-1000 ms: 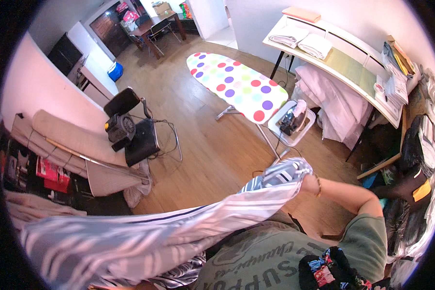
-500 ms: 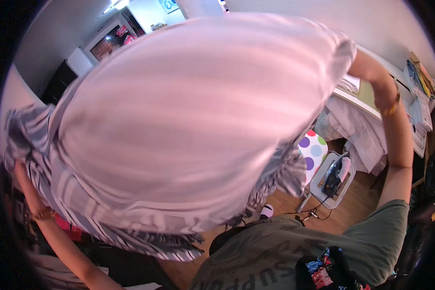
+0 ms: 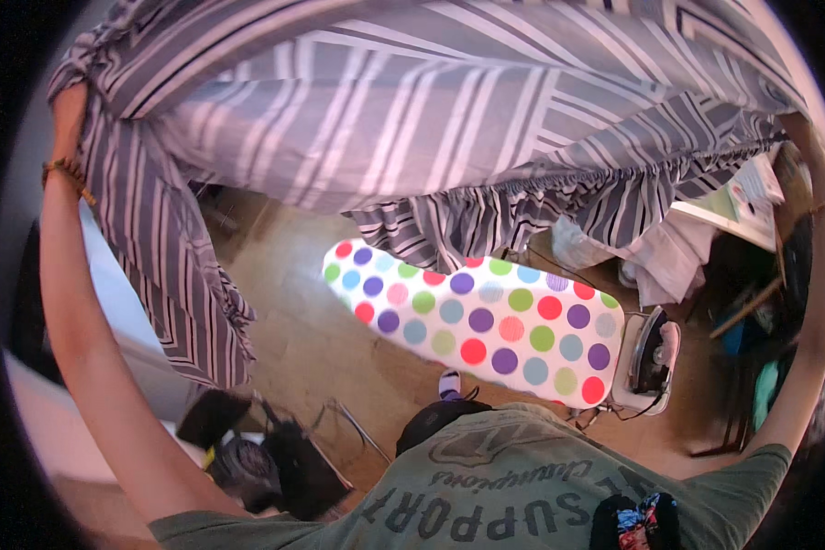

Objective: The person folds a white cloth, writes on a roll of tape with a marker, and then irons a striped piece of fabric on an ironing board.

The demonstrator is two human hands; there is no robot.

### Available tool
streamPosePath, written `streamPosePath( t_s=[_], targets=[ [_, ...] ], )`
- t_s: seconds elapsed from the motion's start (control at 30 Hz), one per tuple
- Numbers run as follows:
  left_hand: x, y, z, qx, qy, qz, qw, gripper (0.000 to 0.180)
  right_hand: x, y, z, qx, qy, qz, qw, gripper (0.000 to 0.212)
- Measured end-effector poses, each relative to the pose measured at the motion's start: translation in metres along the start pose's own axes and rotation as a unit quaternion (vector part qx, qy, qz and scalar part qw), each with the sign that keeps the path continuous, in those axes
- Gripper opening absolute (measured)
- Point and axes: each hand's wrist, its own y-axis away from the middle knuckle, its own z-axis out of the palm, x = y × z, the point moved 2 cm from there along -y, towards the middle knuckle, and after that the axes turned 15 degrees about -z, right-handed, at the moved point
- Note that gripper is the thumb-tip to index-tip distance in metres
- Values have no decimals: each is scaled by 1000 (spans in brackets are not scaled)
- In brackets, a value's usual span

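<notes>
A large grey, white and black striped fitted sheet [image 3: 412, 110] with a gathered elastic edge is stretched wide in the air between my raised hands. My left hand [image 3: 71, 97] grips one corner at the upper left, its fingers mostly covered by bunched cloth. My right hand [image 3: 797, 128] holds the opposite side at the far upper right; it is dim and blurred there. One long fold hangs below my left hand. The sheet's ruffled edge dangles over the far side of a polka-dot ironing board [image 3: 451, 312].
An iron [image 3: 651, 353] rests on the stand at the board's right end, with its cord below. Pale cloth [image 3: 660, 261] hangs by a white table [image 3: 720, 215] on the right. Black bags [image 3: 293, 467] sit on the wooden floor [image 3: 275, 266] at lower left.
Both arms have spread farther apart and the sheet has risen away from me. Its striped face and gathered edge now show, and the ironing board has come into view beneath.
</notes>
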Motion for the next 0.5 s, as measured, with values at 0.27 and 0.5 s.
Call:
streamPosePath(
  t_s=[0.27,0.5],
  targets=[
    [54,-119,228,-159,26,20,987,54,1,-51,-5,-14,-23,114,993,34],
    [148,8,381,-507,-233,92,825,52,-17,-91,-49,-104,7,237,966,35]
  ],
)
